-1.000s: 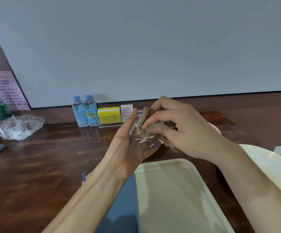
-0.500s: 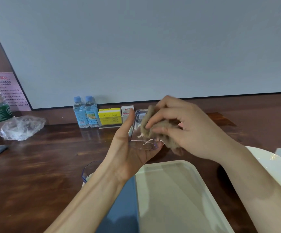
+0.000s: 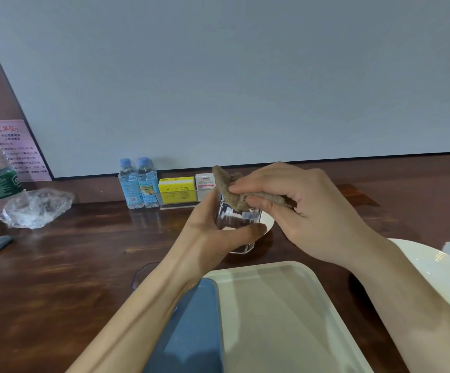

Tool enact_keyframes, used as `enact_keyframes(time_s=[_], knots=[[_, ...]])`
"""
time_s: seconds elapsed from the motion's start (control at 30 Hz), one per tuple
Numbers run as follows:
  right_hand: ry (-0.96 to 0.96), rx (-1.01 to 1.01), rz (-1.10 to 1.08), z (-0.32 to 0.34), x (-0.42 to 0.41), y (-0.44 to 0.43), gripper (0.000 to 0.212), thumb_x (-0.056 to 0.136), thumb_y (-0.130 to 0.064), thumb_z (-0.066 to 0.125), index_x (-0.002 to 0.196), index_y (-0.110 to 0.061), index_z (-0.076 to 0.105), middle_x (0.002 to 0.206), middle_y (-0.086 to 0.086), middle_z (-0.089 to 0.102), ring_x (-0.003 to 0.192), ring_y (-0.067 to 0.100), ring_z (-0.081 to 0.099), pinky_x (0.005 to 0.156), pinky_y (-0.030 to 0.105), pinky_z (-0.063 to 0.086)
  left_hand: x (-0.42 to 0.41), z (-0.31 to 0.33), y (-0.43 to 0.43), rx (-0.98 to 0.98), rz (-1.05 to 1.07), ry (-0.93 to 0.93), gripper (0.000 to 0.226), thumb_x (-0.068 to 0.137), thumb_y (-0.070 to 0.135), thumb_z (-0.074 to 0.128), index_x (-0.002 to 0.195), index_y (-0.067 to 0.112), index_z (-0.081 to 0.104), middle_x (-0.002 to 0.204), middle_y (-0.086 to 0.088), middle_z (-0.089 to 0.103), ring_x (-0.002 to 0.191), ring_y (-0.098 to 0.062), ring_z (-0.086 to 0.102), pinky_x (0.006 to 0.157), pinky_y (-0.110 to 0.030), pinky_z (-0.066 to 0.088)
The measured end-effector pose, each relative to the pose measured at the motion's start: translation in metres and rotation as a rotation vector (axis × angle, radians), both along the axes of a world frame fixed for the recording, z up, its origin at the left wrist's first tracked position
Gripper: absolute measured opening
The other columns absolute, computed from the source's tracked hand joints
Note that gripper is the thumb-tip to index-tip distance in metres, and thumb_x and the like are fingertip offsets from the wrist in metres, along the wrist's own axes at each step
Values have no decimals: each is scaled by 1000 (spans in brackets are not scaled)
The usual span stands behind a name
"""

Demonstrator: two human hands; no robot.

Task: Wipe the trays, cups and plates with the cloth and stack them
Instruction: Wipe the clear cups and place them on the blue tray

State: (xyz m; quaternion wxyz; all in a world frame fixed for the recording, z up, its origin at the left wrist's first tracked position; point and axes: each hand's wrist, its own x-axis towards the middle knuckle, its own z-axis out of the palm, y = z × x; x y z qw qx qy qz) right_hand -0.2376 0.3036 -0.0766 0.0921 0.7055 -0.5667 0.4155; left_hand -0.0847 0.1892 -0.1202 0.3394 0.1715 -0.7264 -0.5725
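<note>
Meeting room — projection screen [image 3: 218, 76], water bottles [image 3: 138, 187]

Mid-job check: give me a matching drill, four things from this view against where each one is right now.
Things:
1. clear glass cup
2. brown fuzzy cloth
3. cream plastic tray
4. white round plate

Places:
A. at the right edge of view
B. gripped in the left hand
C. pinched in the right hand
D. lowest in view, between the forearms

Pairs: 1-B, 2-C, 3-D, 4-A
</note>
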Motion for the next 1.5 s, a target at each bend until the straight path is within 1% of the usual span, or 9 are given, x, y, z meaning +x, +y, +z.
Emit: enact_keyframes(time_s=[0.17, 0.37, 0.5, 0.67, 0.8, 0.93, 1.07, 1.17, 1.5], knots=[[39, 65, -33, -1, 3, -2, 33, 107, -29, 58, 138, -28, 69, 134, -21, 68, 129, 1, 59, 103, 35, 52, -3, -4, -7, -89, 90, 48, 48, 79, 4, 91, 114, 25, 66, 105, -3, 77, 98, -30, 74, 72, -38, 64], [198, -78, -214, -7, 12, -1, 26, 100, -25, 61, 121, -23, 77, 118, -16, 74, 109, 12, 65, 87, 39, 56, -11, -11, -3, -105, 173, 121, 47, 71, 14, 82, 112, 29, 66, 99, 0, 77, 91, -18, 74, 73, -31, 61], [120, -97, -52, -16, 16, -10, 33, 100, -13, 65, 132, -16, 73, 134, -9, 71, 126, 12, 63, 103, 37, 53, -10, -12, -1, -127, 160, 120, 46, 68, 16, 79, 110, 27, 65, 102, 10, 76, 95, -5, 73, 73, -23, 59], [38, 38, -99, -13, 17, -16, 40, 106, -34, 54, 144, -28, 64, 147, -17, 62, 140, -2, 51, 111, 35, 49, -13, -19, 1, -240, 267, 94, 57, 66, 34, 84, 118, 30, 62, 102, 14, 72, 97, -12, 70, 82, -33, 60], [106, 139, -287, -5, 11, -2, 37, 109, -43, 47, 139, -35, 67, 137, -20, 68, 121, 7, 66, 92, 39, 58, -13, -22, -6, -298, 340, 58, 54, 76, 16, 88, 118, 39, 63, 94, 13, 73, 87, -12, 68, 74, -17, 51], [180, 32, -290, -10, 22, 3, 32, 103, -37, 49, 119, -27, 75, 116, -12, 76, 104, 16, 70, 76, 42, 59, -14, -23, -11, -277, 326, 36, 55, 71, 30, 84, 122, 34, 64, 100, 9, 76, 91, -14, 72, 79, -28, 59], [96, -9, -184, -20, 34, -12, 40, 102, -28, 54, 138, -22, 69, 140, -8, 69, 133, 8, 60, 102, 37, 56, -12, -25, -7, -361, 335, -12, 54, 77, 25, 80, 128, 27, 61, 105, 19, 70, 92, 7, 67, 79, -17, 54], [8, 56, -136, -18, 30, -19, 44, 106, -35, 49, 146, -26, 62, 151, -14, 59, 144, 0, 48, 115, 33, 47, -13, -25, 2, -378, 349, 22, 56, 70, 39, 75, 119, 53, 51, 103, 18, 71, 94, -5, 69, 79, -24, 55], [78, 48, -275, -13, 36, 3, 31, 104, -37, 48, 117, -25, 74, 109, -14, 74, 95, 14, 68, 73, 37, 54, -11, -19, -3, -397, 444, 48, 50, 66, 49, 71, 111, 63, 54, 97, 27, 72, 85, -6, 67, 77, -24, 54]])
